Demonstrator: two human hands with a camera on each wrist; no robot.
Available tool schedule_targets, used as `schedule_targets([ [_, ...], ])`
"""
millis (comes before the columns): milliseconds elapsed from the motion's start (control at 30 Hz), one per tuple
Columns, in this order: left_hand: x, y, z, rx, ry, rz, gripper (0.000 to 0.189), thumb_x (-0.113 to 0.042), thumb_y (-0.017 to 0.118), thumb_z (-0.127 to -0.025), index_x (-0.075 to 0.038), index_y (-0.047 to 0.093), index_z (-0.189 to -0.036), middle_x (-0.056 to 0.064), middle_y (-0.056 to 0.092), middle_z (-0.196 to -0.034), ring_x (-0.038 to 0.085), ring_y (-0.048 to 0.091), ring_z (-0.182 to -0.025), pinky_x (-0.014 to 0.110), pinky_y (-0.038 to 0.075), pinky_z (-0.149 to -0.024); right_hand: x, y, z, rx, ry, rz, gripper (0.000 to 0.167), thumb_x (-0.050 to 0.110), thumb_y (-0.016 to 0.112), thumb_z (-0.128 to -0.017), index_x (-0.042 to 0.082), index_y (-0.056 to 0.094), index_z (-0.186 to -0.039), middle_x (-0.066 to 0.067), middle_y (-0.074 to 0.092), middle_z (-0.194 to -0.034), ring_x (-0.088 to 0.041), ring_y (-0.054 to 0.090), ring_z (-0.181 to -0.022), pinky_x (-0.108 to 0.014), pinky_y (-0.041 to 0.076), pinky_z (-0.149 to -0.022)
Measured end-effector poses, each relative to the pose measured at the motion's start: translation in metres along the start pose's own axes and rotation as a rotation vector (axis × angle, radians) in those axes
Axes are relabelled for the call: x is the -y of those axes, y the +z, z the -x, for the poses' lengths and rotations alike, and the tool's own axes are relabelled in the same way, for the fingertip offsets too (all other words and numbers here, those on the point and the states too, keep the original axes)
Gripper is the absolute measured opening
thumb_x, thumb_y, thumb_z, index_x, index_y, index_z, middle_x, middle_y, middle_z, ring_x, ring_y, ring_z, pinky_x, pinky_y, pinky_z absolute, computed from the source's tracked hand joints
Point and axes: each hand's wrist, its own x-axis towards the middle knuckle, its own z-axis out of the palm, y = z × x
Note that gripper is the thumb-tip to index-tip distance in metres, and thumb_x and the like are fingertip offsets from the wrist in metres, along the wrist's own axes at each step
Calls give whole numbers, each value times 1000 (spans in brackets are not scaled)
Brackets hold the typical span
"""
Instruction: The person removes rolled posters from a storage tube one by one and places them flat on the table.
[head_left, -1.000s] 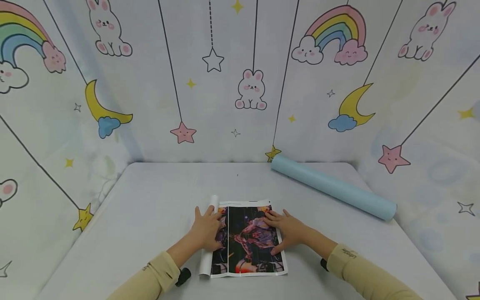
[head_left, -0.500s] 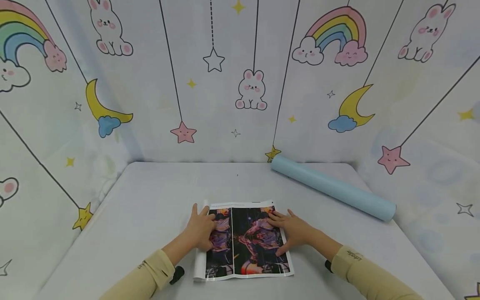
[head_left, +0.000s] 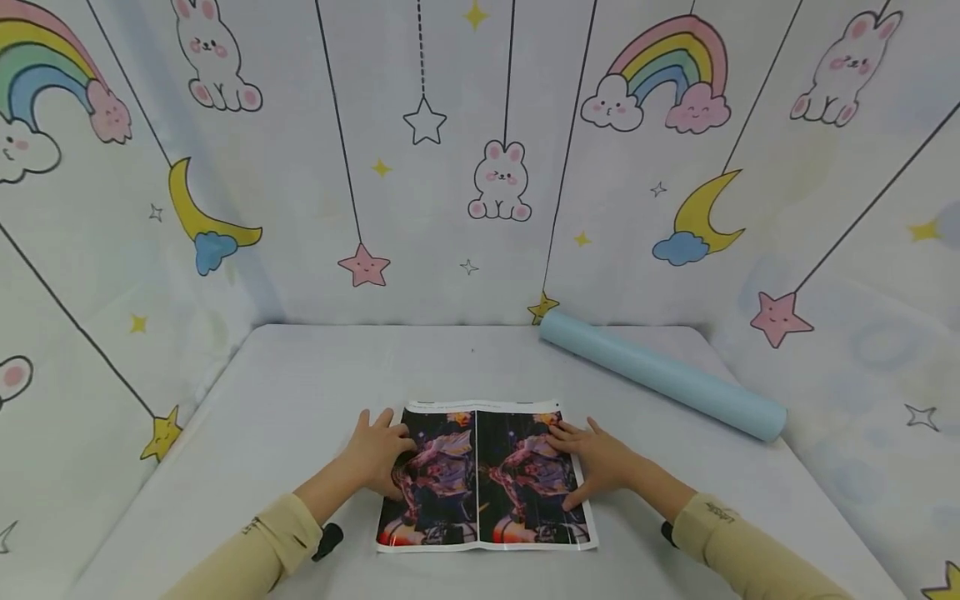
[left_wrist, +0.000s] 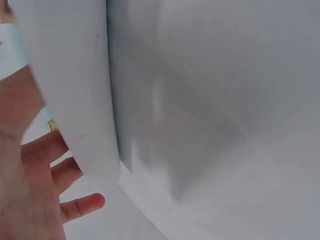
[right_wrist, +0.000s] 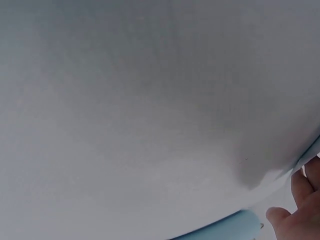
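A glossy printed sheet (head_left: 517, 521) with two matching dark, colourful concert-like pictures side by side lies on the white table in the head view. My left hand (head_left: 375, 458) is at its left edge, fingers spread over the print. In the left wrist view the white back of the sheet (left_wrist: 75, 90) curves up in a rounded fold, with the fingers (left_wrist: 82, 207) extended behind it. My right hand (head_left: 600, 460) rests on the right edge, fingers straight and spread, thumb near the lower right margin. The right wrist view shows mostly pale surface, with part of that hand at lower right.
A long light blue roll (head_left: 663, 375) lies slantwise at the back right of the white table (head_left: 337, 358). Behind and at the sides hangs a white backdrop (head_left: 300, 167) printed with rabbits, stars, moons and rainbows.
My left hand has moved left, and the white rolled edge has unrolled, showing the whole left picture. The right hand stays on the right edge, shifting slightly right with the sheet.
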Motion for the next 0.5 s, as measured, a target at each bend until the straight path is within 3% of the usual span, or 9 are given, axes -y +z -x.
schedule_targets([
  [133, 2, 4, 4, 42, 9, -27, 100, -74, 72, -41, -32, 52, -130, -5, 45, -135, 29, 37, -119, 58, 30, -92, -5, -3, 4, -31, 4, 2, 106, 72, 65, -59, 4, 42, -136, -19, 36, -140, -37, 29, -131, -68, 14, -96],
  [233, 2, 11, 7, 41, 17, -10, 106, -76, 69, -41, -32, 46, -135, -4, 39, -142, 31, 36, -123, 58, 30, -91, -10, -3, 7, -34, 3, 13, 105, 73, 64, -59, 5, 42, -137, -19, 37, -140, -37, 30, -130, -69, 14, -95],
  [500, 9, 24, 7, 35, 30, 146, 116, -72, 71, -45, -22, 34, -142, 1, 34, -145, 35, 33, -125, 60, 32, -89, -19, 3, 12, -35, 6, 30, 105, 77, 57, -61, 12, 38, -140, -15, 33, -143, -37, 30, -130, -68, 14, -96],
])
